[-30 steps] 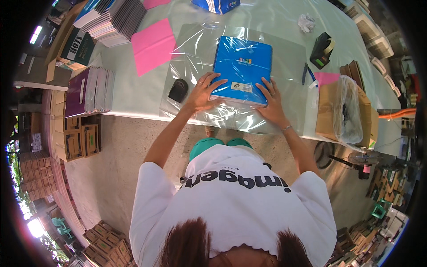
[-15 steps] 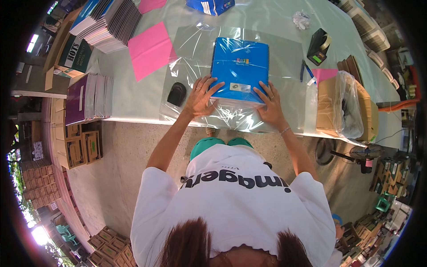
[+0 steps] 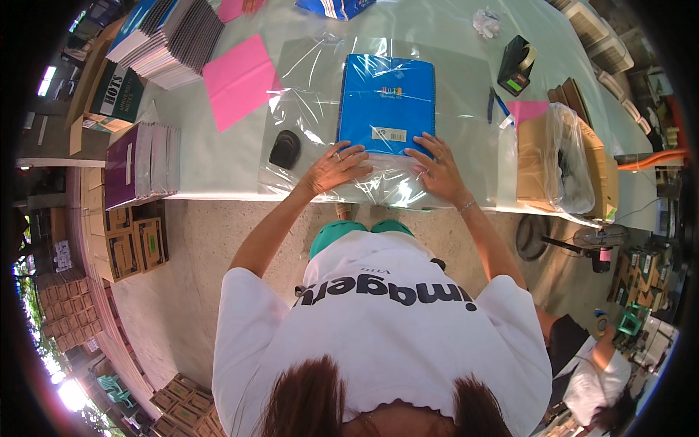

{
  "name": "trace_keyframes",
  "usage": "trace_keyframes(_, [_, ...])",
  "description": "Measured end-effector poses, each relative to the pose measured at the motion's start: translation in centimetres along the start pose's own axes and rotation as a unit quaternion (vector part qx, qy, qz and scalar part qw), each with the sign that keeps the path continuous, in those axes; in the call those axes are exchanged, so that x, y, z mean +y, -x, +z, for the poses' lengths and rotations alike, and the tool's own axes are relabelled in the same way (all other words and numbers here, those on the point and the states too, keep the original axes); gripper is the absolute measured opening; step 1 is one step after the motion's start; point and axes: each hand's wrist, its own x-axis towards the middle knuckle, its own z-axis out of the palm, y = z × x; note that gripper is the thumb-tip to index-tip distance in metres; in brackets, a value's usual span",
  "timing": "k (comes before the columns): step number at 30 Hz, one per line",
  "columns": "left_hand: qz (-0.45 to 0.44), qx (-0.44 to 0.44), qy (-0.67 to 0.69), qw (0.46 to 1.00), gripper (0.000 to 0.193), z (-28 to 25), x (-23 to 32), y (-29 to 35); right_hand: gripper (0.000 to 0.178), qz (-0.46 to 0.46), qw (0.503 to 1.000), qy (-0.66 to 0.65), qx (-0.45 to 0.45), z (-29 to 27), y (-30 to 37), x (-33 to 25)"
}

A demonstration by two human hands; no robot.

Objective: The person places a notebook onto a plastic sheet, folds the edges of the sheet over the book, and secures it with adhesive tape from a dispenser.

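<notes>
Has the blue notebook (image 3: 387, 102) flat on the near middle of the table (image 3: 218, 164), amid clear plastic film (image 3: 462, 113). Rests the left hand (image 3: 337, 167) at its near left corner and the right hand (image 3: 438, 167) at its near right corner, with fingers outstretched and closed on nothing. Has a dark rounded object (image 3: 285, 149) to the left, then a pink sheet (image 3: 240, 84) and, farther off, stacked notebooks (image 3: 175, 47). Has to the right a slim blue tool (image 3: 500, 102), a black tape dispenser (image 3: 515, 67) farther away and, nearer, a cardboard box (image 3: 534, 171).

Brown cartons (image 3: 179, 399) stand stacked at lower left, a dark fan (image 3: 598, 236) at right.
</notes>
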Motion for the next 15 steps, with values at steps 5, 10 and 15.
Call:
trace_keyframes(5, [-0.211,0.079,0.120,0.967,0.052,0.2,0.6,-0.8,0.062,0.047,0.998,-0.040,0.010,0.2,0.0,-0.2])
trace_keyframes(10, [-0.211,0.027,0.136,0.968,0.052,-1.9,0.9,-2.1,0.070,0.074,0.997,-0.026,-0.023,-0.3,-0.4,-0.6])
trace_keyframes(15, [-0.100,0.019,0.126,0.987,0.054,-1.8,0.8,-1.6,0.066,0.057,0.997,-0.037,-0.021,-0.8,-0.3,-0.3])
